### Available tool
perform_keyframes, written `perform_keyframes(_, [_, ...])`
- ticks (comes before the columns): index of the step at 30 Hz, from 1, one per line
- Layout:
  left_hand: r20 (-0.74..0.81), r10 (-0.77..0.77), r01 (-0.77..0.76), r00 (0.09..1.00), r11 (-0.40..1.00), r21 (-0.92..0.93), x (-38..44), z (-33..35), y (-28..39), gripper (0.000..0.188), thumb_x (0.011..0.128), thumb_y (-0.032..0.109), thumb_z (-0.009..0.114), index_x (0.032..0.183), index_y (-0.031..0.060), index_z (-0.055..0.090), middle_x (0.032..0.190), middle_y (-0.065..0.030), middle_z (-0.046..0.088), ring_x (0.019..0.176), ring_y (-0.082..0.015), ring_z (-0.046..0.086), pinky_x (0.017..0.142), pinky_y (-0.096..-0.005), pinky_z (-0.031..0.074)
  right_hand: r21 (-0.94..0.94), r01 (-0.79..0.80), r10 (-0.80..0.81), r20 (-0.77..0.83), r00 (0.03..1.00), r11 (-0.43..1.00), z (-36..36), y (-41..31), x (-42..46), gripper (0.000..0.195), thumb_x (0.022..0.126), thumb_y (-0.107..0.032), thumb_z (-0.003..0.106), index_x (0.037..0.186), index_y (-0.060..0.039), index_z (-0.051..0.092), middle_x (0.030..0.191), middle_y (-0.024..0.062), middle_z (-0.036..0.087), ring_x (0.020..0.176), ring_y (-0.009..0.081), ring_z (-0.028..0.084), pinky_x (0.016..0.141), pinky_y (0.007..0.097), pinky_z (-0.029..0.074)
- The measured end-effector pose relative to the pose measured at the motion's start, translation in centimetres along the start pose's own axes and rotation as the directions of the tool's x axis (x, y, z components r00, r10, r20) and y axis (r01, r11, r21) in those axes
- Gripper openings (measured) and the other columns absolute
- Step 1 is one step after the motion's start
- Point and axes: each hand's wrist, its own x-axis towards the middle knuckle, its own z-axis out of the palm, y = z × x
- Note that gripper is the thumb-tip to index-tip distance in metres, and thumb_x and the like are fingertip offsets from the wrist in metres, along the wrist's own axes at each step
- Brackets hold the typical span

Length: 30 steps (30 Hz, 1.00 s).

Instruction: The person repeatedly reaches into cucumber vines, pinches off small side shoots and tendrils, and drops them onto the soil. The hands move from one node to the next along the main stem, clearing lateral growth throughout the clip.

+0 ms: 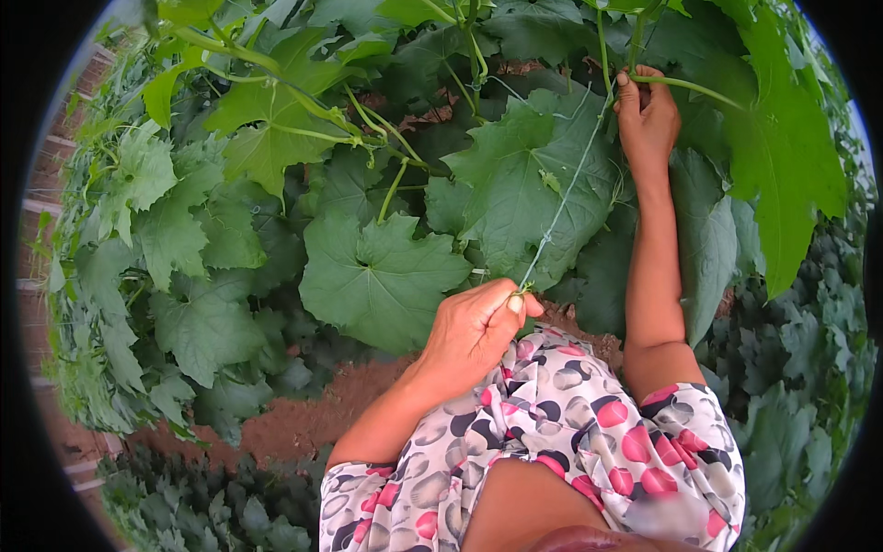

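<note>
My left hand [476,330] pinches the lower part of a pale blue twine [570,186] between thumb and forefinger, with a bit of green tendril at the fingertips. The twine runs taut and slanting up to the right, with a knot partway along it. At its upper end my right hand [647,117] grips an upright green vine stem [636,43] near a leaf stalk [693,87]. A broad lobed leaf [534,183] lies behind the twine. Another large leaf [383,276] hangs left of it. What my right fingers cover is hidden.
Dense vines with lobed leaves [200,324] fill the left side. A thick stem [303,100] slants across the upper left. One bright leaf [786,145] hangs right of my right hand. Reddish-brown soil [303,421] shows between rows, and a brick-like wall or path [55,179] stands far left.
</note>
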Motion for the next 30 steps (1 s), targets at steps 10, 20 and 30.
perform_keyframes(10, [0.007, 0.685, -0.684, 0.729, 0.728, 0.038, 4.6, -0.2, 2.3, 0.027, 0.088, 0.014, 0.047, 0.07, -0.0032, 0.056, 0.1, -0.0187, 0.062, 0.067, -0.0165, 0.059, 0.058, -0.0272, 0.048, 0.008, -0.067, 0.067, -0.012, 0.998, 0.998, 0.0, 0.3, -0.4, 0.021, 0.082, -0.017, 0.068, 0.093, -0.0005, 0.061, 0.071, 0.0067, 0.063, 0.059, 0.0149, 0.059, 0.058, 0.0283, 0.047])
perform_keyframes(20, [0.269, 0.396, -0.32, 0.878, 0.903, -0.285, 2.5, 3.1, 2.2, 0.031, 0.095, 0.017, 0.044, 0.079, -0.0051, 0.059, 0.088, -0.0143, 0.061, 0.071, -0.0175, 0.06, 0.063, -0.0295, 0.049, -0.061, 0.052, -0.059, -0.125, 0.99, 0.997, 1.1, 2.7, 0.0, 0.019, 0.083, -0.015, 0.067, 0.092, -0.0004, 0.061, 0.071, 0.0053, 0.063, 0.058, 0.0125, 0.059, 0.056, 0.0265, 0.048])
perform_keyframes(30, [-0.119, 0.464, -0.455, 0.878, 0.885, 0.096, 2.7, 1.2, 0.7, 0.023, 0.091, 0.012, 0.05, 0.089, -0.0066, 0.064, 0.121, -0.023, 0.055, 0.093, -0.0275, 0.062, 0.077, -0.0356, 0.052, 0.562, -0.377, 0.285, 0.249, 0.926, 0.736, -2.6, 1.7, -0.5, 0.022, 0.089, -0.005, 0.06, 0.108, 0.0036, 0.055, 0.094, 0.0098, 0.062, 0.076, 0.0161, 0.065, 0.066, 0.0262, 0.055])
